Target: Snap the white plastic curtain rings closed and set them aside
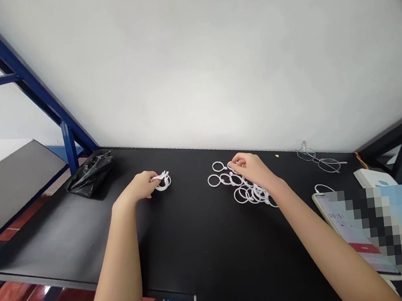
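White curtain rings [167,182], several of them stacked together, are gripped between the thumb and fingers of my left hand [143,185], just above the black tabletop [181,238]. To the right, my right hand [250,167] is closed in a pinch on the edge of a single white curtain ring [229,168], partly covered by the fingers. Below and beside that hand lies a loose spread of more white curtain rings [257,193], overlapping and each with a small tab. Some of them are hidden under the right wrist. One ring lies singly at the spread's upper left.
A crumpled black plastic bag [92,175] sits at the table's left end, near a blue metal frame [68,140]. Wire-framed glasses [317,160] rest at the back right. A phone [365,246] and a white power strip [376,177] lie at the right. A white wall rises behind.
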`<control>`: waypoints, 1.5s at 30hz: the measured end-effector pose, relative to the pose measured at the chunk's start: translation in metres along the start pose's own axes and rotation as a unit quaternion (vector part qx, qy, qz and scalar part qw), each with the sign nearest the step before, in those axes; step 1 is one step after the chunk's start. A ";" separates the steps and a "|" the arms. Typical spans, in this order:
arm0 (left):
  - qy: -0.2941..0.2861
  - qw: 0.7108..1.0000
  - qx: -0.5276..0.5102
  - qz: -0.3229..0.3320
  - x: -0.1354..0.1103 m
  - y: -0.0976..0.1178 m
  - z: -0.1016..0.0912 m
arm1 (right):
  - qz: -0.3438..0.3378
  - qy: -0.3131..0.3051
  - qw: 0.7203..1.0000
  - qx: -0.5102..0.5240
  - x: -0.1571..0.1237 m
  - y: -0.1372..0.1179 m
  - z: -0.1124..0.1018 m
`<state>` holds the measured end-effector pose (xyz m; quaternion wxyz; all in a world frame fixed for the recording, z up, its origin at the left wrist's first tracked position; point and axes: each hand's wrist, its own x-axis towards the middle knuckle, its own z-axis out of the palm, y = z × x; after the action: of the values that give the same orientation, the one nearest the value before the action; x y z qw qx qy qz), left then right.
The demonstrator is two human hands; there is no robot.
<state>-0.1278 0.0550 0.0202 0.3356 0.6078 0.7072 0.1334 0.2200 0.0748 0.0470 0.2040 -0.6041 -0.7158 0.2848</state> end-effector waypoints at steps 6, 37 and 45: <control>0.018 1.000 0.011 0.004 0.005 -0.006 0.002 | -0.004 -0.087 0.992 -0.089 -0.004 -0.002 -0.004; 0.165 0.933 -0.069 0.312 -0.007 0.062 0.051 | -0.082 -0.076 0.994 -0.021 -0.010 -0.012 0.004; 0.024 0.914 0.106 0.390 -0.009 0.076 0.094 | -0.117 -0.096 0.985 -0.088 -0.008 -0.009 0.025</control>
<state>-0.0095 0.0429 -0.0012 0.1732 0.8639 0.4321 0.1925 0.1989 0.0621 0.0348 0.1124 -0.5018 -0.8198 0.2519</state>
